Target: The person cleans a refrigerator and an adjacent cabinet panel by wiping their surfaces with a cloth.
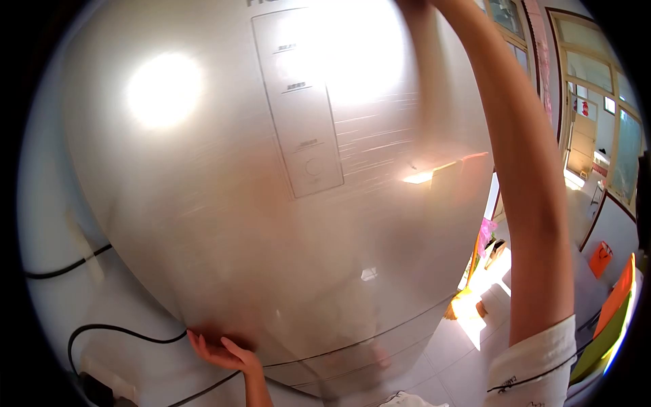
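Observation:
A big, shiny silver appliance (pixel 224 271) with a framed control panel (pixel 315 163) and printed markings fills most of the view. I cannot tell its exact kind. At its lower left edge is my left hand (pixel 227 353), palm turned up, fingers stretched and thumb apart, seemingly touching the surface. My right arm (pixel 525 169), in a pale sleeve (pixel 532 370), reaches up along the appliance's right side. The right hand (pixel 415 4) is almost wholly cut off by the top of the view, so its fingers are hidden.
Black cables (pixel 129 331) run along the pale wall at left, near a dark plug (pixel 95 390). A broom (pixel 465 303) stands on the sunlit tiled floor at right. Farther right are orange and green items (pixel 614 319), and windows with a doorway (pixel 584 136).

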`<state>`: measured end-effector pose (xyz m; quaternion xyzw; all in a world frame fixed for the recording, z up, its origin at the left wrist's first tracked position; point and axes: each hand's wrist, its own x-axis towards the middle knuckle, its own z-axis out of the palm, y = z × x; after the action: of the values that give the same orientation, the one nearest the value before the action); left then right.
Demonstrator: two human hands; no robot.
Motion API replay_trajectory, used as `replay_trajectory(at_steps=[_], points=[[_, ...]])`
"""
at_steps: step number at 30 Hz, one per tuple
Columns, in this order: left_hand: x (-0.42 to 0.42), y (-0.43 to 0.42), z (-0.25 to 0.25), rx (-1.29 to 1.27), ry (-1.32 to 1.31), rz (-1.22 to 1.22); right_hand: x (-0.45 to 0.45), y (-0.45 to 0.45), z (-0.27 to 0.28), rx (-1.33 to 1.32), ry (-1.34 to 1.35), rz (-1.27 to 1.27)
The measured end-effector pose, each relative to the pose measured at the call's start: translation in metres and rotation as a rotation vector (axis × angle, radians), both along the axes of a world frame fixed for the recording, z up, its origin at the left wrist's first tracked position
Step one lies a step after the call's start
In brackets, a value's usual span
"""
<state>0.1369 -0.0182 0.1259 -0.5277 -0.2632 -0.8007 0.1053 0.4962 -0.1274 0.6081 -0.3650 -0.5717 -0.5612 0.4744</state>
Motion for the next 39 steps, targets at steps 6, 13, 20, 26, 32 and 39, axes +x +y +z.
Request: replay_trajectory(at_steps=[6, 13, 20, 26, 32, 39], points=[[0.001, -0.005, 0.006, -0.02, 0.028, 0.03, -0.073, 0.009, -0.244, -0.503, -0.605, -0.074], [-0.005, -0.002, -0.002, -0.023, 0.037, -0.008, -0.035, -0.011, -0.285, -0.679, -0.703, 0.161], [0.001, -0.004, 0.001, -0.046, 0.015, 0.036, 0.057, -0.037, -0.143, -0.007, 0.214, -0.032], [0.003, -0.008, 0.006, -0.032, 0.033, 0.019, -0.022, -0.03, -0.335, -0.859, -0.289, -0.35], [-0.003, -0.003, 0.001, -0.014, 0.087, 0.025, 0.026, -0.037, -0.267, -0.447, -0.45, -0.412], [0.004, -0.006, 0.005, -0.011, 0.035, -0.003, 0.011, -0.019, -0.263, -0.47, 0.718, 1.167]])
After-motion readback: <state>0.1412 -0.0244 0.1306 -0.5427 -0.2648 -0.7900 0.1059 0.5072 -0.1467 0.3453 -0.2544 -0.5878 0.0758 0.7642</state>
